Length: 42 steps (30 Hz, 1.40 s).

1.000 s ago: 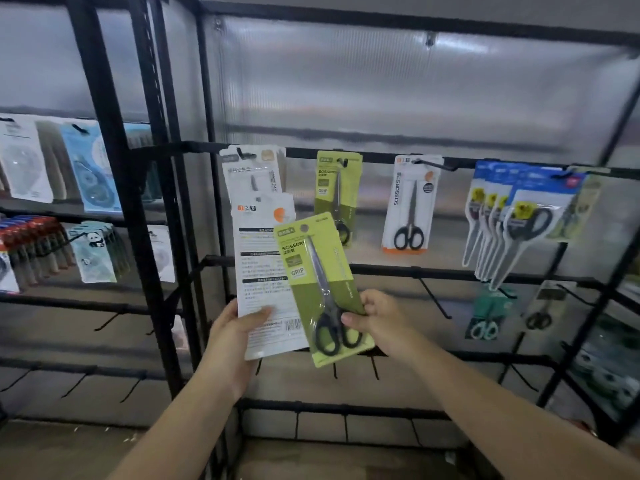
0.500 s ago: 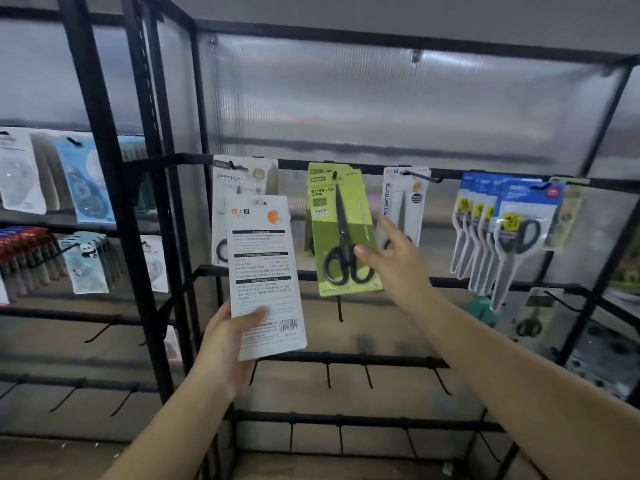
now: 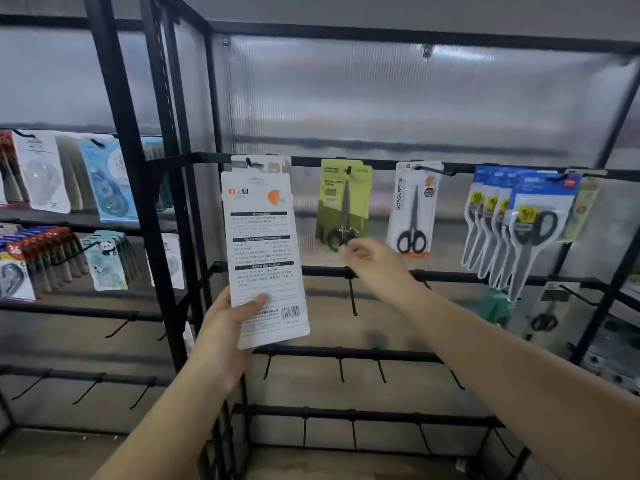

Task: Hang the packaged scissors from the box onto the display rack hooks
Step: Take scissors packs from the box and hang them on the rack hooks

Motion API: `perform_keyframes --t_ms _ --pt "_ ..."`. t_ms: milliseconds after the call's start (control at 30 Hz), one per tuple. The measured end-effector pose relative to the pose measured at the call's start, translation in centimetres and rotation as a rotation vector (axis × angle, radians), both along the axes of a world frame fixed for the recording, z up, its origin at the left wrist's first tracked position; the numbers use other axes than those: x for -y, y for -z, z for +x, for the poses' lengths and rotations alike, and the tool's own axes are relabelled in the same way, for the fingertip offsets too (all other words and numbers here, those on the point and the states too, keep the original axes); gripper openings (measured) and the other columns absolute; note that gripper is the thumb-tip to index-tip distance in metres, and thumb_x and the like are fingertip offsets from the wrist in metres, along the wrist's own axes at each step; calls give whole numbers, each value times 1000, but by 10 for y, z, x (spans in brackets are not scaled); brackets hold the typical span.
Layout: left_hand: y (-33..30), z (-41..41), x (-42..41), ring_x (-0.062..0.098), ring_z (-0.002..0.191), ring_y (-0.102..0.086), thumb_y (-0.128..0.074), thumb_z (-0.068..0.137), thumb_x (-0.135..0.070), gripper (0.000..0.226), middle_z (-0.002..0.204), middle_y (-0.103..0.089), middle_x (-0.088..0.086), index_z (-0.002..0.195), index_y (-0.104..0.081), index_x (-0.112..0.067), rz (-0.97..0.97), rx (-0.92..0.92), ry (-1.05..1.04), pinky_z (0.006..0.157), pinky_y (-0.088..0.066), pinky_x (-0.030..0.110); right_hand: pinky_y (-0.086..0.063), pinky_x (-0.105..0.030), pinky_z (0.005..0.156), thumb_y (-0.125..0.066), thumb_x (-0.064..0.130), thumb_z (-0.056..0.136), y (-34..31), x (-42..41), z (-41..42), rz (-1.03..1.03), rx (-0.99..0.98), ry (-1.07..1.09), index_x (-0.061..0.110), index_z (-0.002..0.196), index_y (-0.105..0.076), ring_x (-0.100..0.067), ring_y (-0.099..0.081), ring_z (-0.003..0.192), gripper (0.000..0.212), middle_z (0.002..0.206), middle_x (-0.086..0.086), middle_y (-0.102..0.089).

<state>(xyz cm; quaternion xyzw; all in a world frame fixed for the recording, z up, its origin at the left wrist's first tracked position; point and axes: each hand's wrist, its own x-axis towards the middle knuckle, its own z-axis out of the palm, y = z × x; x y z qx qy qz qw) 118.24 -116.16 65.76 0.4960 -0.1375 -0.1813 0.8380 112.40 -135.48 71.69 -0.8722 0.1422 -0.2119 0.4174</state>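
A person's two bare arms reach up toward a black metal display rack (image 3: pixel 194 237) hung with packaged scissors.

The left hand (image 3: pixel 221 336) grips the lower end of a white card package (image 3: pixel 265 258), thumb curled across its printed back face, holding it upright in front of the rack's left side. The right hand (image 3: pixel 374 263) is just below a green card package of black-handled scissors (image 3: pixel 343 206) that hangs from a hook on the top rail; its fingers look loosely relaxed with nothing held, though the fingertips are blurred beside the pack's lower edge. To the right on the same rail hang a white card package of black scissors (image 3: pixel 412 209) and a row of blue-topped packages of grey scissors (image 3: pixel 519 223). Lower rails carry bare black hooks (image 3: pixel 352 296). A neighbouring rack to the left holds blue and white packaged correction tapes (image 3: pixel 107 181).
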Motion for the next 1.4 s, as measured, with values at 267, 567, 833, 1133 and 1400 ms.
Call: perform_keyframes --t_ms 267,567,833,1133,1400 --pt "16 -16 24 12 88 -69 -57 88 -2 29 102 -72 -3 109 -59 -22 124 158 -31 67 -51 24 -46 -16 78 -58 23 91 37 -29 -6 83 103 -14 18 119 -60 -1 -55 89 29 98 11 -58" --pt "28 -33 55 -15 112 -47 -71 78 -4 63 116 -52 -30 115 -45 -47 468 638 142 85 -46 10 -53 -38 88 -61 20 88 30 -17 -33 421 71 -186 35 111 -54 -15 -63 103 28 99 9 -64" --pt "27 -39 80 -18 104 -43 -72 80 -13 63 115 -44 -28 132 -42 -33 674 1025 81 89 -29 -3 -53 -35 86 -44 -4 90 45 27 -48 337 185 52 18 113 -58 -17 -64 99 35 106 -2 -68" --pt "40 -66 153 16 116 -48 -46 75 -27 48 120 -62 -5 122 -54 -22 743 1404 -9 90 -48 47 -48 -21 61 -37 -7 87 61 87 -107 126 272 185 30 144 -21 -11 -56 62 70 130 5 -52" --pt "34 -116 226 19 130 -42 -52 80 -19 53 133 -54 -4 133 -50 -24 789 1429 69 102 -39 52 -43 -29 52 -45 -10 80 49 162 -161 149 275 215 56 127 -27 -32 -50 63 83 121 -2 -60"
